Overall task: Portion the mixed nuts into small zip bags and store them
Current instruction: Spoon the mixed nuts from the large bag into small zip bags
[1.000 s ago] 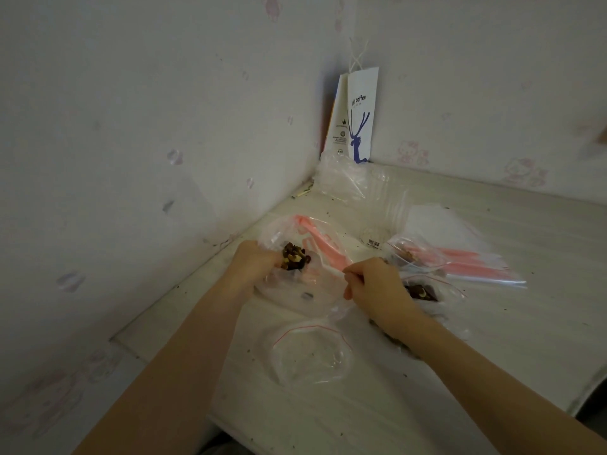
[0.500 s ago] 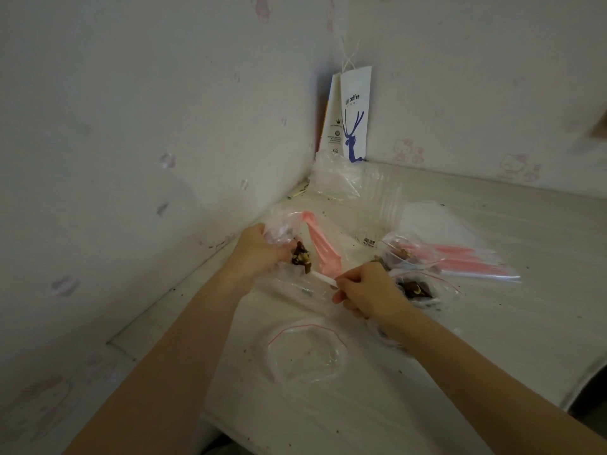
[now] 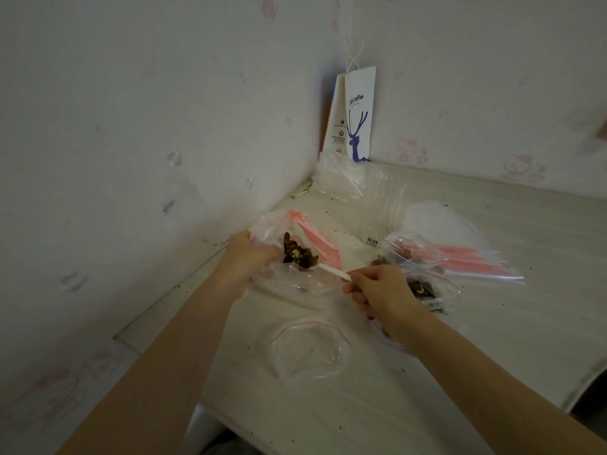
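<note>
My left hand (image 3: 247, 257) grips the gathered edge of a large clear plastic bag (image 3: 289, 280) with a pink zip strip, holding it open. A clump of dark mixed nuts (image 3: 299, 252) sits inside it by my fingers. My right hand (image 3: 377, 290) pinches the handle of a white plastic spoon (image 3: 333, 272), whose bowl reaches into the nuts. In front of me an empty small zip bag (image 3: 308, 351) with a red seal line lies flat on the table. Right of my right hand lie small zip bags holding nuts (image 3: 422, 289).
A stack of unused zip bags with pink strips (image 3: 460, 254) lies at the right. Crumpled clear plastic (image 3: 341, 178) and a white paper coffee bag (image 3: 356, 116) stand in the wall corner. The pale table (image 3: 492, 339) ends near me; walls close off its left and back.
My right hand has drawn back to the right and now shows the white spoon, with its bowl in the nuts. My left hand kept its hold on the big bag.
</note>
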